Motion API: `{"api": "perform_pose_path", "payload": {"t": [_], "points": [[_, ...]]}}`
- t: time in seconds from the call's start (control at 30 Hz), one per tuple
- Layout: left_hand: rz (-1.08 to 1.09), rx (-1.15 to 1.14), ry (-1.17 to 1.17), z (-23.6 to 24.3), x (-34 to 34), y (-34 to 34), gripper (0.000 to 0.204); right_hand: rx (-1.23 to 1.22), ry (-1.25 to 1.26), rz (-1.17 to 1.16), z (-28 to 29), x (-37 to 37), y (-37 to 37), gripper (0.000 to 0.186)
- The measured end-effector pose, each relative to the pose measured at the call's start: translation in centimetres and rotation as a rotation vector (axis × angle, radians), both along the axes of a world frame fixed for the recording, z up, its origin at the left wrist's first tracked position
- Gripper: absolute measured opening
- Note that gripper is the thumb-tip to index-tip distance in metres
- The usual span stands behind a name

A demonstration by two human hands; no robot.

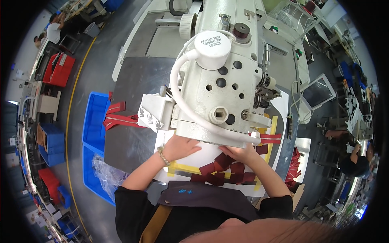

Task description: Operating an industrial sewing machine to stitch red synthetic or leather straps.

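A large white sewing machine [214,93] stands in front of me, and both my hands reach in under its head. My left hand [179,149] lies on the white work surface [206,153] with the thumb stretched out; its fingertips are partly hidden by the machine. On the other side my right hand [242,154] is beside several small dark red fabric pieces [223,161], most of its fingers covered by the machine head. Dark red zipper tapes [123,120] come out at the left of the machine. Another red zipper length [270,139] shows at the right, beyond my right hand.
Blue bins [95,121] stand at the left table edge, one with clear plastic wrap [108,174]. More red zippers [295,168] lie in a tray on the right. A screen [319,92] sits farther right. Other people [54,30] work at the far left and right.
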State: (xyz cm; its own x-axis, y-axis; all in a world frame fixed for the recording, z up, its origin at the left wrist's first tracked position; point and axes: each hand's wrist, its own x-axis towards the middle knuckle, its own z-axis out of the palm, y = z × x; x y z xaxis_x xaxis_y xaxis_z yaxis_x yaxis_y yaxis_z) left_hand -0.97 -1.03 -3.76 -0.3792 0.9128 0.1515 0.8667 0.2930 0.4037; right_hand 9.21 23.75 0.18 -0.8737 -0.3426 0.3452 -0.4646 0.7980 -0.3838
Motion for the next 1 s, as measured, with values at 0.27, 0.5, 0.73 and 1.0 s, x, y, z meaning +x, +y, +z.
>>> {"api": "perform_pose_path", "payload": {"t": [0.27,0.5,0.73,1.0], "points": [[-0.065,0.162,-0.171,4.0,-2.8,2.0,0.037,0.124,0.097,-0.012,-0.8,0.0,-0.1,0.026],[-0.125,0.053,-0.377,1.8,-3.9,1.1,0.046,0.068,0.103,-0.011,-0.7,-0.1,-0.2,0.027],[-0.149,0.156,-0.339,3.6,-4.0,1.9,0.038,0.041,0.118,-0.026,-0.2,-0.2,-0.4,0.024],[-0.138,0.072,-0.112,1.9,-3.0,1.6,0.036,0.1,0.142,-0.041,-0.5,-0.1,-0.6,0.02]]}}
